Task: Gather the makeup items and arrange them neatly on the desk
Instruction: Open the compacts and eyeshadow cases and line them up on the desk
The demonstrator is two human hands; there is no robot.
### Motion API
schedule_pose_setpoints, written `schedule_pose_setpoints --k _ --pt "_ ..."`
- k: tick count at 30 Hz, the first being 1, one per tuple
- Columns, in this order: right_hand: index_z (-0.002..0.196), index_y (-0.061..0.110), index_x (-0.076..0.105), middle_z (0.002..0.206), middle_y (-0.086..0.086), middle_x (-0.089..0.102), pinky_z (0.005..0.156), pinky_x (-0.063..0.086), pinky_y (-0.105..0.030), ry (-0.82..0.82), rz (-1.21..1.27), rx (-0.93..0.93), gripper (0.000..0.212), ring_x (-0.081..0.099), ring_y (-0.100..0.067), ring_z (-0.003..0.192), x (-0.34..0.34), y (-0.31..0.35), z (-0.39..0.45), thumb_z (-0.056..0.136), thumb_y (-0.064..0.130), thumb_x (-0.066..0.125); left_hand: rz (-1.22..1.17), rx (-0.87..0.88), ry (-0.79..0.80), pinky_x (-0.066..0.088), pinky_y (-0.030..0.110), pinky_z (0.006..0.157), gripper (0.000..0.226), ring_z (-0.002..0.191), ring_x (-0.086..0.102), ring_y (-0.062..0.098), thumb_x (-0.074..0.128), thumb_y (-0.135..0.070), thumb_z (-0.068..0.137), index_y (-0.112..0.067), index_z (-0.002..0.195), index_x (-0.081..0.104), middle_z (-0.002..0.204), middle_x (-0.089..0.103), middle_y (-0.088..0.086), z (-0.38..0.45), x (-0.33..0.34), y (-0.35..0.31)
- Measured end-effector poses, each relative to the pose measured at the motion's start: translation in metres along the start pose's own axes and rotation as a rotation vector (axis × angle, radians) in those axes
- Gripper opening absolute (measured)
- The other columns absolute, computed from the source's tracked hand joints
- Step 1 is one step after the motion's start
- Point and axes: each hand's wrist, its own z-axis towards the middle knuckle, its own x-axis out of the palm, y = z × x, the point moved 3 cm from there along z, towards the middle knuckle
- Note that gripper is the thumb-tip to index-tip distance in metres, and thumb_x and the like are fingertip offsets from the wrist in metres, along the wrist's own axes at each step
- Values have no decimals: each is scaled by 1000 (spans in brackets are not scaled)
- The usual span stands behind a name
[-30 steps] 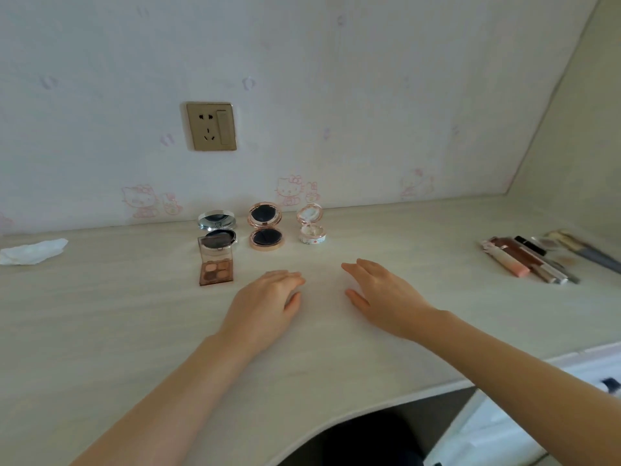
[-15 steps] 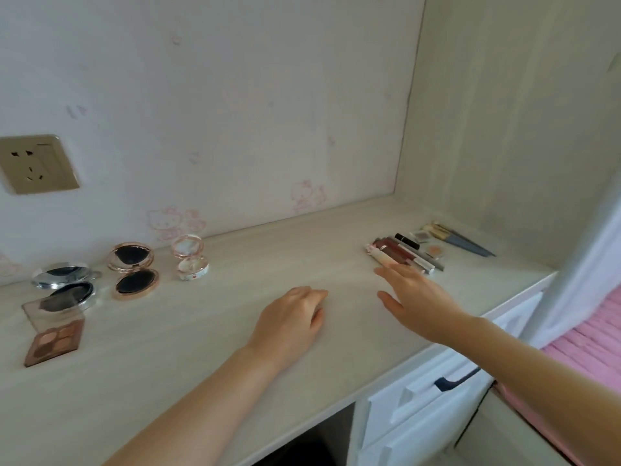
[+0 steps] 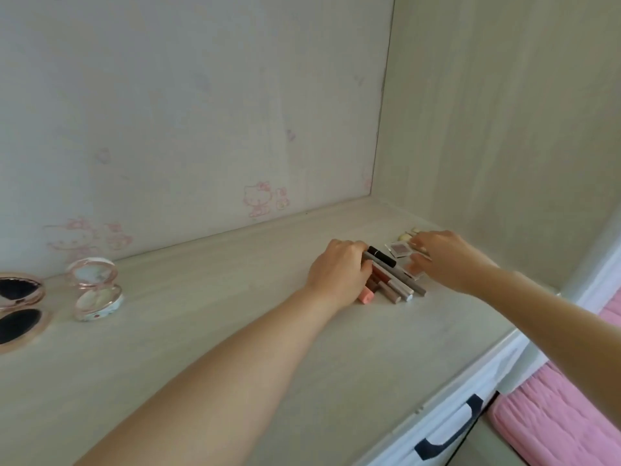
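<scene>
left hand [image 3: 339, 269] down on the counter [image 3: 208, 338], fingers curled over the far ends of a row of makeup tubes [image 3: 391, 280], thumb side touching them. whether gripping or only pressing: cannot tell. tubes side by side, touching, just right of the left hand and running toward the near edge: pink tube [image 3: 365, 295] nearest the wrist, brown and clear ones next, long grey pencil [image 3: 403, 279] on the outer side, black-capped tube [image 3: 382, 256] lying across the far ends by the fingertips.

right hand [image 3: 447, 257] reached in from the right, just right of the row, fingers bent down onto small flat items; fingertips hidden, so pinching or pressing: cannot tell. small clear-cased eyeshadow pan [image 3: 398, 248] between the two hands, touching or nearly touching the right fingers. pale small item [image 3: 405, 235] just beyond the right hand, toward the side wall; too small to identify.

well left of the left hand, near the back wall: small open round compact [image 3: 97, 290], lid upright with mirror showing, and left of that a larger open rose-gold compact [image 3: 18, 307], partly cut off at frame edge.

below the right forearm: white drawer front with dark handle [image 3: 450, 428], pink bedding [image 3: 564, 415] at the lower right.
</scene>
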Motion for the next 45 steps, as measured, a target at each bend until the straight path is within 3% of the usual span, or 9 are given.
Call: schedule_pose_setpoints --k 5,9,12,18,25,32,35,40,45 --pt "109 9 57 107 -12 61 75 42 -33 49 -140 -38 26 53 -29 96 10 -16 32 98 29 43 -54 -96 74 42 43 100 40 129 39 26 43 -29 99 -13 134 51 132 55 8 47 23 -2" --pt "133 16 46 125 -13 52 93 36 -38 112 -247 -11 41 42 -32 112 22 -25 52 99 39 41 -37 -167 159 43 40 98 39 127 40 28 42 -34 99 -13 130 51 132 53 12 74 40 -6" --pt "139 22 42 130 -11 49 98 27 -38 157 -287 -47 45 39 -31 118 33 -27 65 100 42 36 61 -200 271 40 36 91 43 126 37 28 43 -38 99 -10 130 49 129 52 14 92 51 -11" --pt "143 37 33 126 -12 46 102 33 -45 237 -188 -25 46 31 -34 123 37 -32 75 98 46 35 212 -223 433 31 37 103 46 121 42 34 42 -44 98 -7 121 54 121 57 13 112 65 -15" --pt "131 31 48 121 -11 49 99 36 -42 148 -121 -27 41 36 -34 118 28 -27 68 92 44 49 17 -189 292 43 37 91 35 117 41 27 57 -32 92 -16 122 49 114 58 9 105 63 -15" --pt "108 20 59 111 -7 61 85 40 -33 -44 47 4 20 44 -26 105 21 -22 55 89 24 60 -241 -202 32 54 37 84 18 92 62 23 58 -7 88 -15 101 66 104 64 7 92 46 -21" --pt "102 18 59 105 -9 63 75 43 -31 -81 183 12 12 56 -26 95 10 -16 47 89 18 60 -336 -178 -26 53 30 78 15 88 62 21 57 -6 87 -14 94 68 98 66 6 86 36 -23" --pt "100 20 61 93 -1 67 73 46 -26 -167 399 0 15 63 -18 87 -11 10 24 89 10 58 -557 -177 -94 41 11 61 7 77 61 11 68 -12 84 -16 90 69 82 65 -3 64 9 -14" --pt "100 21 66 89 5 68 60 44 -9 -174 569 -4 20 66 -10 83 -19 48 -4 88 7 60 -960 -336 -95 59 33 78 15 82 66 23 70 -2 83 -3 97 66 83 63 7 15 -16 -2"
